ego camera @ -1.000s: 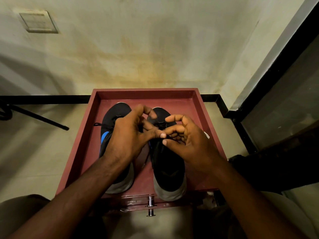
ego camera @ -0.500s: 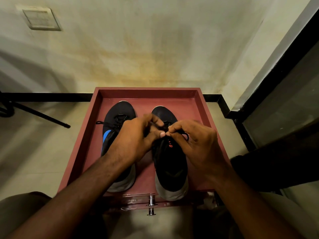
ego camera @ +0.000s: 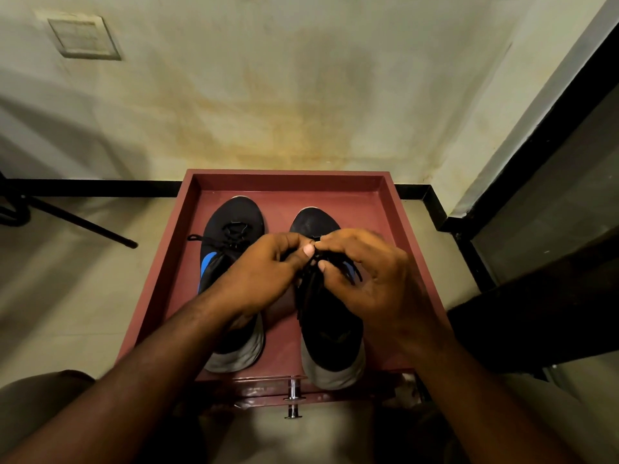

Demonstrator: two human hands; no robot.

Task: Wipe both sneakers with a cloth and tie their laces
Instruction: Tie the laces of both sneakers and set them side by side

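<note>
Both hands have drawn closer together over the right sneaker [ego camera: 330, 316]. Left hand [ego camera: 264, 272] and right hand [ego camera: 371, 279] pinch its black laces [ego camera: 310, 279], fingertips curled tight and nearly touching.

Two black, grey-heeled sneakers, left sneaker [ego camera: 231, 236] and right sneaker [ego camera: 330, 326], are set side by side, toes toward the tray's [ego camera: 410, 249] far edge.

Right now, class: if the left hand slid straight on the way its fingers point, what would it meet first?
Most likely the right hand: the left hand points across at it, both pinching the right sneaker's laces. Depth is uncertain.
</note>
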